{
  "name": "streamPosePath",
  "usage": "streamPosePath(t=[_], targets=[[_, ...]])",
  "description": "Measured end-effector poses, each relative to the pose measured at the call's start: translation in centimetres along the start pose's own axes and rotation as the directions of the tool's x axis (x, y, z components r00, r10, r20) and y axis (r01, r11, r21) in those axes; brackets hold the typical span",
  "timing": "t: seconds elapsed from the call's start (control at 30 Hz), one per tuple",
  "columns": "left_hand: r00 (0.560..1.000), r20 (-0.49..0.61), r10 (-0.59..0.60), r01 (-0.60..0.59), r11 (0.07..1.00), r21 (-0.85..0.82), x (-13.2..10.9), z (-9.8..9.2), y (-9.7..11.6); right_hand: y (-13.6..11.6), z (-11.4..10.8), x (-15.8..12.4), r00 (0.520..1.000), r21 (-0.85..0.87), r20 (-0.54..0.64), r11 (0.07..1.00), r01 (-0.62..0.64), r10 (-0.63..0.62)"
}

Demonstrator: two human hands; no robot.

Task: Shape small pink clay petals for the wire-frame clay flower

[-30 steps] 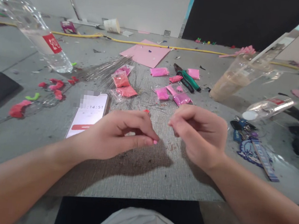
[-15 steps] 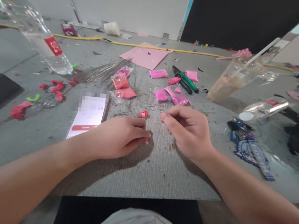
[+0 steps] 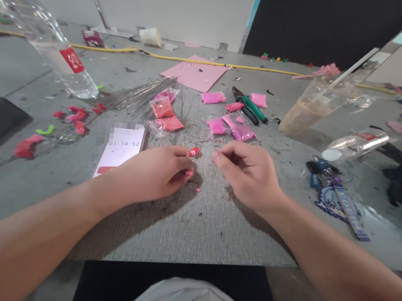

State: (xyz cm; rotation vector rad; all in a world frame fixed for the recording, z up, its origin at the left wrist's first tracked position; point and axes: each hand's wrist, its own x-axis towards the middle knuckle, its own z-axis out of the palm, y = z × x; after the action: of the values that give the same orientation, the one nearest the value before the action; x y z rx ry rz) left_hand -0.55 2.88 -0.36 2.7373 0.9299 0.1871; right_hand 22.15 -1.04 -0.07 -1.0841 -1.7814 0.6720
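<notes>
Working at a wide grey desk (image 3: 212, 247), with the clock face centred on the gap between the hands. Showing a tall clear bottle (image 3: 53, 53) with a red label at 10 o'clock, a flat pink sheet (image 3: 196, 76) at 12, and at 2 a see-through cup (image 3: 308, 109) with a straw and tan drink, all well apart from the work. Holding the left hand (image 3: 162, 173) at 9 and the right hand (image 3: 252, 175) at 3, apart from each other. Bent downward at the left, fingertips closed together; curled at the right, thumb tip close to forefinger, though impossible to tell whether pinching anything. Partly hidden beyond the left wrist, just past 9, a phone (image 3: 119, 154). Lying at 1, green-handled pliers (image 3: 253, 109), with pink packets (image 3: 244, 132) nearer in, and at 11 orange packets (image 3: 162, 108). Resting between 11 and 12, just beside the left fingers, a small red-and-pink lump (image 3: 194, 151). Apparently pinching a pink piece (image 3: 189, 173) at the left fingertips, low over the desk, toward 9. Lying loose at 6, a tiny pink crumb (image 3: 198, 190). Probably at the step of taking up or setting down a small soft-looking bit; cannot tell which. Calls next, by judgement, for a light, exact fingertip grip, without squashing the piece or brushing the lump or crumb.
</notes>
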Motion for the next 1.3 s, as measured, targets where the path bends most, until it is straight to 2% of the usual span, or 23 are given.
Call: streamPosePath(t=[0.1,0.2,0.27,0.4,0.5,0.57,0.83,0.97,1.07,1.17,1.23,1.3], targets=[[0.998,-0.061,-0.029,0.021,0.993,-0.119,0.1,0.0,0.0,0.3,0.0,0.2,0.986,-0.177,0.151,0.979,0.096,-0.070],[0.992,-0.089,-0.090,0.053,0.934,-0.354,0.2,-0.2,0.2,0.6,0.0,0.2,0.957,-0.265,0.245,0.938,0.223,-0.158],[0.988,-0.061,-0.144,0.097,0.872,-0.480,0.3,-0.3,0.3,0.7,-0.1,0.2,0.945,-0.277,0.263,0.923,0.267,-0.195],[0.970,0.011,-0.244,0.199,0.763,-0.615,0.3,-0.1,0.5,0.7,-0.2,0.2,0.940,-0.305,0.277,0.910,0.283,-0.199],[0.963,0.027,-0.270,0.208,0.671,-0.712,0.5,0.2,0.6,0.7,-0.1,0.2,0.942,-0.309,0.282,0.912,0.270,-0.183],[0.966,0.042,-0.255,0.202,0.642,-0.740,0.5,0.2,0.7,0.8,0.0,0.2,0.943,-0.317,0.284,0.911,0.265,-0.175],[0.959,0.103,-0.265,0.263,0.689,-0.675,0.4,-0.1,1.4,0.4,0.0,0.0,0.931,-0.302,0.350,0.928,0.216,-0.103],[0.964,0.082,-0.254,0.241,0.694,-0.678,0.3,-0.1,1.6,0.2,-0.3,0.0,0.966,-0.287,0.239,0.944,0.164,-0.095],[0.972,-0.010,-0.234,0.190,0.813,-0.551,0.3,0.1,1.5,0.0,-0.5,0.2,0.972,-0.252,0.204,0.954,0.166,-0.115],[0.983,-0.131,-0.130,0.075,0.930,-0.361,0.3,0.2,1.4,0.0,-0.5,0.4,0.966,-0.270,0.226,0.945,0.184,-0.123],[0.982,-0.160,-0.096,0.039,0.944,-0.329,0.2,0.3,1.5,0.2,-0.4,0.4,0.964,-0.269,0.240,0.947,0.178,-0.113],[0.978,-0.153,-0.142,0.075,0.922,-0.379,0.1,0.1,1.6,0.4,-0.3,0.4,0.967,-0.236,0.239,0.961,0.146,-0.088]])
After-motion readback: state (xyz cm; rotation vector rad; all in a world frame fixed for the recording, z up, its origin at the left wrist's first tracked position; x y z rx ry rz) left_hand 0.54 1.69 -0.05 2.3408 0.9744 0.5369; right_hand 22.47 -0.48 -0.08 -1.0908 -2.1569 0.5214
